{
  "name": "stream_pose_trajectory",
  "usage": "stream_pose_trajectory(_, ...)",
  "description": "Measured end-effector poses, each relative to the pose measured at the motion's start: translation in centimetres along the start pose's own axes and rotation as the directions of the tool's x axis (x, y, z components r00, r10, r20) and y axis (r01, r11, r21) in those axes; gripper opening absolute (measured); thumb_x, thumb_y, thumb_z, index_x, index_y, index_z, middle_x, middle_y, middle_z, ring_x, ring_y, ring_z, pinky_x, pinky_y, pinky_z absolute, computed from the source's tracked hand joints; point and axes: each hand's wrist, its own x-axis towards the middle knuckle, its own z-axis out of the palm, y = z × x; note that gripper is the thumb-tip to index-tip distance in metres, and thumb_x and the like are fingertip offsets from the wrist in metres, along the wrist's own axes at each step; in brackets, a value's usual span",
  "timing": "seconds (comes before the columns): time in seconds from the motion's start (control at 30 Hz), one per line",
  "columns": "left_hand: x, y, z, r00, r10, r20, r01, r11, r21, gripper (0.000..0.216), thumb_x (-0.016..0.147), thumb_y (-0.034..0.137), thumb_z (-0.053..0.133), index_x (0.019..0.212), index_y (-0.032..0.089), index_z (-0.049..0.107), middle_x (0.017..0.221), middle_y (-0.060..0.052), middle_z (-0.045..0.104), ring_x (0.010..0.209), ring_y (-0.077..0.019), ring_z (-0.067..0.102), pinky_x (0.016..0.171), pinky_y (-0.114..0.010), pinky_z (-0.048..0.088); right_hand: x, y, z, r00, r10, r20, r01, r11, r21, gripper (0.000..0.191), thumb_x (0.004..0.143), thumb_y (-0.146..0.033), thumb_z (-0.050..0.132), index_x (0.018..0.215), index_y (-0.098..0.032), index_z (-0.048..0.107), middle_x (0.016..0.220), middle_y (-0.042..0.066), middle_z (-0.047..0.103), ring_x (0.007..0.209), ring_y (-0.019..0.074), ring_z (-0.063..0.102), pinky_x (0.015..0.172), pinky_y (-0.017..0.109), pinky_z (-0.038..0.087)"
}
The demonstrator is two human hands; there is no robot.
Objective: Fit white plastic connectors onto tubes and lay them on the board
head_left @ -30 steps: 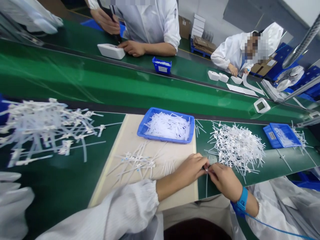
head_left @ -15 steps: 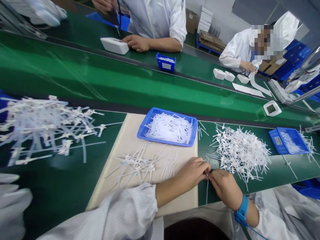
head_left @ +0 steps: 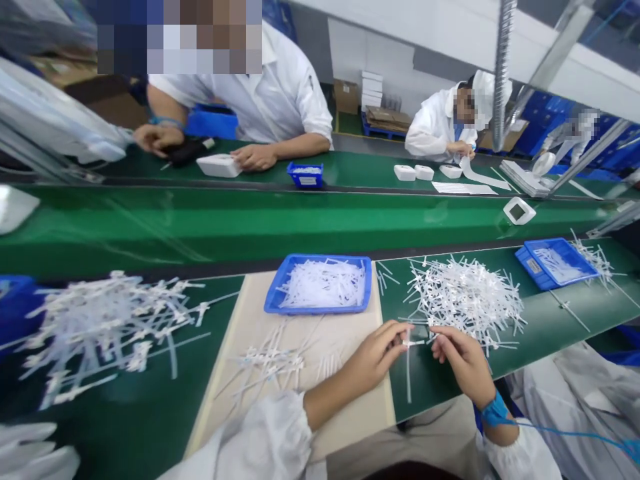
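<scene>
My left hand (head_left: 377, 353) pinches a small white tube fitting (head_left: 413, 343), with one thin translucent tube hanging down from it and a short white end pointing right. My right hand (head_left: 463, 365) is just right of the fitting, fingers loosely curled and apart, with nothing I can make out between them. Close behind it lies a large pile of white fittings with tubes (head_left: 465, 297). Left of my left hand, several tubed pieces (head_left: 273, 363) and a row of short loose tubes (head_left: 327, 365) lie on the beige mat (head_left: 225, 400).
A blue tray (head_left: 270, 303) of short white tubes stands at the mat's back edge. Another tubed pile (head_left: 115, 320) lies left, and a blue bin (head_left: 530, 267) stands right. Beyond the green conveyor (head_left: 200, 233), co-workers (head_left: 285, 87) sit with white device housings (head_left: 219, 165).
My right hand has come away from the fitting and its fingers have loosened. My left hand still holds the piece. The camera view has tilted up, showing more of the co-workers.
</scene>
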Motion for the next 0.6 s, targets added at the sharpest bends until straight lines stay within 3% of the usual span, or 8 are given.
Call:
stream_pose_trajectory(0.13, -0.1, 0.0, 0.0, 0.993, -0.119, 0.005, 0.115, 0.952, -0.285, 0.030, 0.109, 0.041, 0.060, 0.129, 0.020, 0.064, 0.099, -0.004, 0.068, 0.083, -0.0179, 0.065, 0.080, -0.031, 0.054, -0.9, 1.4, 3.9, 1.000, 0.011, -0.013, -0.008, 0.979, 0.203, 0.038, 0.109, -0.049, 0.063, 0.130, -0.021, 0.075, 0.085, 0.006, 0.077, 0.072, 0.0200, 0.075, 0.065, 0.032, 0.064)
stream_pose_trajectory(0.23, -0.3, 0.0, 0.1, 0.983, -0.178, 0.047, 0.182, 0.903, -0.388, 0.031, 0.102, 0.047, 0.072, 0.113, 0.019, 0.065, 0.083, 0.001, 0.063, 0.072, -0.0148, 0.062, 0.073, -0.027, 0.051, -1.6, 2.0, 5.8, 0.999, -0.009, -0.041, 0.018, 0.978, 0.210, 0.036, 0.108, -0.043, 0.065, 0.137, -0.023, 0.072, 0.096, 0.008, 0.079, 0.081, 0.0212, 0.077, 0.072, 0.034, 0.067)
stream_pose_trajectory(0.4, -0.3, 0.6, 0.0, 0.978, -0.202, 0.046, 0.204, 0.903, -0.378, 0.032, 0.095, 0.045, 0.082, 0.099, 0.018, 0.067, 0.104, -0.005, 0.070, 0.074, -0.0133, 0.064, 0.075, -0.028, 0.053, -2.4, 1.6, 6.0, 0.989, -0.113, -0.094, 0.126, 0.981, 0.148, 0.024, 0.107, -0.035, 0.068, 0.126, -0.025, 0.076, 0.112, 0.011, 0.077, 0.094, 0.0221, 0.077, 0.081, 0.033, 0.068)
stream_pose_trajectory(0.6, -0.1, 1.1, -0.3, 0.995, -0.094, 0.017, 0.095, 0.967, -0.237, 0.031, 0.099, 0.045, 0.079, 0.088, 0.018, 0.069, 0.100, -0.007, 0.073, 0.086, -0.0183, 0.068, 0.083, -0.031, 0.055, -2.2, 0.7, 5.6, 0.982, -0.157, -0.102, 0.176, 0.960, 0.218, 0.011, 0.107, -0.033, 0.068, 0.108, -0.023, 0.073, 0.112, 0.010, 0.077, 0.101, 0.0217, 0.077, 0.089, 0.034, 0.066)
